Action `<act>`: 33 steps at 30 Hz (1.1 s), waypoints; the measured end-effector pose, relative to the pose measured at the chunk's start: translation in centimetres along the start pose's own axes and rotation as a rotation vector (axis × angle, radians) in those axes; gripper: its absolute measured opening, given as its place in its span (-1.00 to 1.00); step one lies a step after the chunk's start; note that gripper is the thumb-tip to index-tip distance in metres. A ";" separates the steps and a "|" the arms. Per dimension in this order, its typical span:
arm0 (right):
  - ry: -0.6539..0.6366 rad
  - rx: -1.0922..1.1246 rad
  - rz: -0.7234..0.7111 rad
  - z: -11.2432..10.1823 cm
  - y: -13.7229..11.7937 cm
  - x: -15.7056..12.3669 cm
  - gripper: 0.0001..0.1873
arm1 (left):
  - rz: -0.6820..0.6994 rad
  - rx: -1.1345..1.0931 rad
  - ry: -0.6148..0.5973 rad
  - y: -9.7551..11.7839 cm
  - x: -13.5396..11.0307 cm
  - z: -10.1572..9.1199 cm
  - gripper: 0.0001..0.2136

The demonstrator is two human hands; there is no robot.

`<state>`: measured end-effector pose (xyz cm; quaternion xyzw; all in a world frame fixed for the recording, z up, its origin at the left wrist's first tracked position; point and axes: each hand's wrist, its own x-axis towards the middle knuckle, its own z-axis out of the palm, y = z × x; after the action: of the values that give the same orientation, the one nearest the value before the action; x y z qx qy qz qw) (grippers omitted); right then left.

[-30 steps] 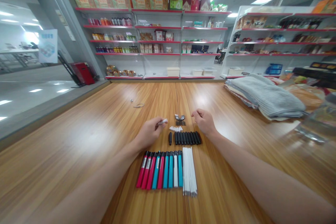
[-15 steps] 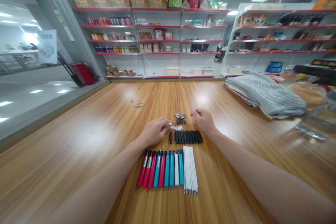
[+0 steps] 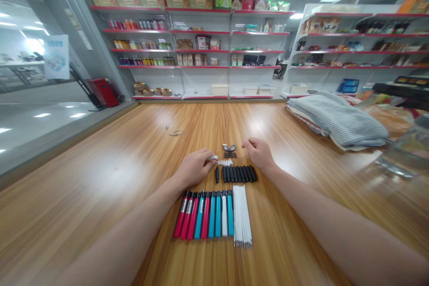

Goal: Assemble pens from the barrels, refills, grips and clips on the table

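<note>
My left hand rests on the wooden table, fingers pinched on a small white pen part at the left end of a row of small white parts. My right hand is closed in a loose fist just right of a small pile of metal springs and dark bits; what it holds is hidden. Below lie a row of black pen tips, one lone black tip, a row of red, teal and white pen barrels and white refills.
Folded striped cloths lie at the right of the table, with clear plastic beyond them. A small ring and wire sit further back on the left. Store shelves stand behind the table.
My left hand has come down from above the table and carried the white part to the left end of the white row. My right hand has barely moved.
</note>
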<state>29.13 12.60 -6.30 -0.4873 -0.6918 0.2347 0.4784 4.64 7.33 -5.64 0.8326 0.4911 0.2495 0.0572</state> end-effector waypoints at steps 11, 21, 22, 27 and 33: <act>0.024 -0.203 -0.213 0.4 -2.1 -1.4 -0.65 | -0.046 0.045 0.023 -0.4 -0.2 0.1 -0.83; 0.031 -0.235 -0.265 0.3 -2.3 -1.8 -0.65 | -0.063 0.063 0.019 -0.2 -0.4 0.0 -0.82; 0.034 -0.236 -0.264 0.3 -2.3 -1.8 -0.65 | -0.063 0.056 0.023 -0.2 -0.4 0.0 -0.82; 0.020 -0.252 -0.259 0.4 -2.3 -1.7 -0.64 | -0.066 0.053 0.027 -0.4 -0.4 0.0 -0.83; 0.033 -0.300 -0.287 0.2 -2.7 -1.9 -0.64 | -0.066 0.189 -0.023 -0.5 -0.6 -0.2 -0.86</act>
<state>27.85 9.86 -5.10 -0.4534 -0.7735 0.0504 0.4400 3.95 7.03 -5.83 0.8205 0.5389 0.1905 -0.0077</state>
